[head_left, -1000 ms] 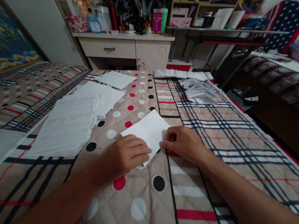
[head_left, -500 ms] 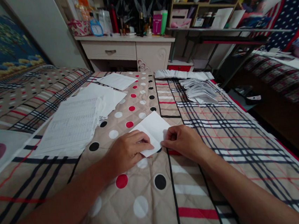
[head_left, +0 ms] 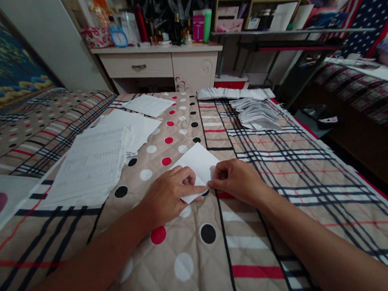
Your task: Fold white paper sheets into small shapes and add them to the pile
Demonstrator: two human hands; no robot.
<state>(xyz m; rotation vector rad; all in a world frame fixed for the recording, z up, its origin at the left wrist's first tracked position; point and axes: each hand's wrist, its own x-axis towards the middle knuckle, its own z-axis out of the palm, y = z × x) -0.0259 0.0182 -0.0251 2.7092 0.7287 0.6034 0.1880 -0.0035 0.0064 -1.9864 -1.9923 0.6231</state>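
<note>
A small white sheet of paper (head_left: 199,159) with a folded flap lies on the patterned bedspread (head_left: 183,266) in front of me. My left hand (head_left: 174,191) is closed on its near left part, thumb and forefinger pressed at the flap's edge. At the paper's right corner, my right hand (head_left: 233,180) pinches the edge between thumb and curled fingers. Left of my hands rests a stack of printed sheets (head_left: 86,162), with blank-looking white sheets (head_left: 137,128) behind it. Beyond my right hand sits a pile of folded papers (head_left: 256,114).
A long row of folded paper (head_left: 233,93) lies near the bed's far edge. Past it stand a white dresser (head_left: 138,64) crowded with bottles and a blue clock (head_left: 118,35), and a grey desk (head_left: 293,31). At the left edge is a clear plastic bag (head_left: 6,195).
My left thumb and forefinger have slid right along the flap, closer to my right fingertips. My right hand stays at the paper's corner. The view has shifted slightly.
</note>
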